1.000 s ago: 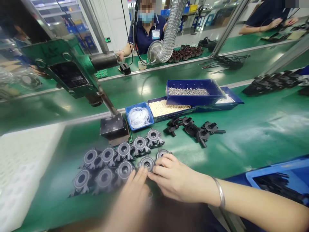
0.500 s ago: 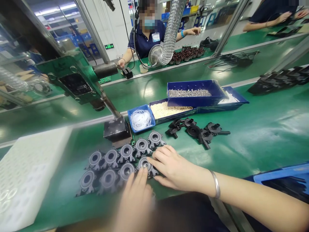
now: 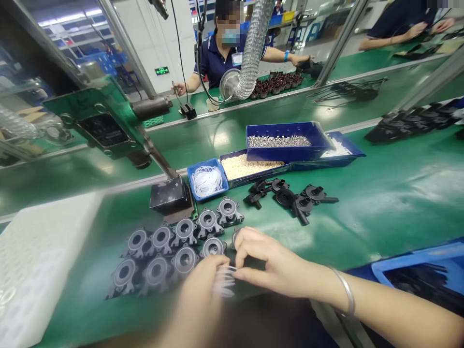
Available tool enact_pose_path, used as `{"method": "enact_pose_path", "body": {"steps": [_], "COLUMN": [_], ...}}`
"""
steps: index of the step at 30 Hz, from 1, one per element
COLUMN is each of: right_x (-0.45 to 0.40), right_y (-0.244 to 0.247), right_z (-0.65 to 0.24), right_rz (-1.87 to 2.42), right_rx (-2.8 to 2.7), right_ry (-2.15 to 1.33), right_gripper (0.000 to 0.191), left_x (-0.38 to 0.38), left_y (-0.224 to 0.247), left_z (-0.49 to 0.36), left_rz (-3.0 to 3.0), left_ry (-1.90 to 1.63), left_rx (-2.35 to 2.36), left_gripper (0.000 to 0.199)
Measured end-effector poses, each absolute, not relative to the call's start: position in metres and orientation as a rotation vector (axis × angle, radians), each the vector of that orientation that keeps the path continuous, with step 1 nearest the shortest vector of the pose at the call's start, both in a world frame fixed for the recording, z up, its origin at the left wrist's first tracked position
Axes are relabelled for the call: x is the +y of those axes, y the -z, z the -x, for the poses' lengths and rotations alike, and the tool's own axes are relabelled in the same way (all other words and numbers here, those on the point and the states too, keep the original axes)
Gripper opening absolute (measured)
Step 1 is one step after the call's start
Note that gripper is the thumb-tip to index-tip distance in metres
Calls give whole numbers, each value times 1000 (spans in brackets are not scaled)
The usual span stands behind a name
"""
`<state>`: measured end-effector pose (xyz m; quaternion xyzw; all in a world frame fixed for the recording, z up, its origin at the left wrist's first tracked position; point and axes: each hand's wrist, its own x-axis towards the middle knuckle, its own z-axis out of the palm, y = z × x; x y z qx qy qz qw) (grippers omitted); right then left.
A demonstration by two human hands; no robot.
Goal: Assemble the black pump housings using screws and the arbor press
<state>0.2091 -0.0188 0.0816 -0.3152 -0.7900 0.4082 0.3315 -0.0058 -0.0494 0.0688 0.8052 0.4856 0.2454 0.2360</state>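
Note:
My left hand [image 3: 203, 285], partly blurred, is closed on several thin clear rings [image 3: 225, 282] that fan out from its fingers. Thumb and forefinger of my right hand [image 3: 270, 258] pinch the edge of one clear ring beside the left fingertips. Just beyond my hands, black round pump housings [image 3: 184, 260] with grey circular grooves stand in two rows on the green table. One more housing [image 3: 235, 237] is partly covered by my right fingers.
A blue tray of white rings [image 3: 207, 180] adjoins bins of cream pieces [image 3: 250, 166] and metal screws [image 3: 279, 141]. Black spouted parts [image 3: 299, 198] lie to the right. A green press [image 3: 105, 121] rises at left, near a white perforated board [image 3: 39, 251]. A co-worker [image 3: 224, 58] sits opposite.
Both hands have drawn back from the front-row housing towards me. The clear rings now show in my left hand, and my right fingers have come together on one of them.

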Motion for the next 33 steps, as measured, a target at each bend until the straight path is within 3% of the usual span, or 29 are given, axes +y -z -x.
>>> {"method": "enact_pose_path", "body": {"steps": [4,8,12,17,24,28,33], "right_x": [-13,-5,4,10,14,11,9], "right_y": [-84,-78,-62,-52,-53,-58,-64], "right_z": [-222,-232,-236,-234,-234,-240,-248], "right_rz": [892,1095,1258,1246,1193,1016,982], "right_rx": [-1921,-1928,-2012,-2044,-2140,-2464,-2621], "right_ry": [-1156,-1030,-815,-741,-562,-329,-234], "right_gripper": [14,16,16,14,5,28,35], "left_x": [-49,-47,-39,-35,-34,-33,-29], "left_y": [-63,-63,-65,-63,-58,-61,-64], "left_z": [6,6,0,-13,-14,-12,-12], "left_rz": [-2335,-2376,-2611,-2994,-3070,-3059,-3075], "left_ry": [-651,-739,-797,-599,-415,-334,-382], "left_rx": [1302,1282,1178,854,813,777,766], "left_gripper": [29,40,32,28,35,32,34]}}
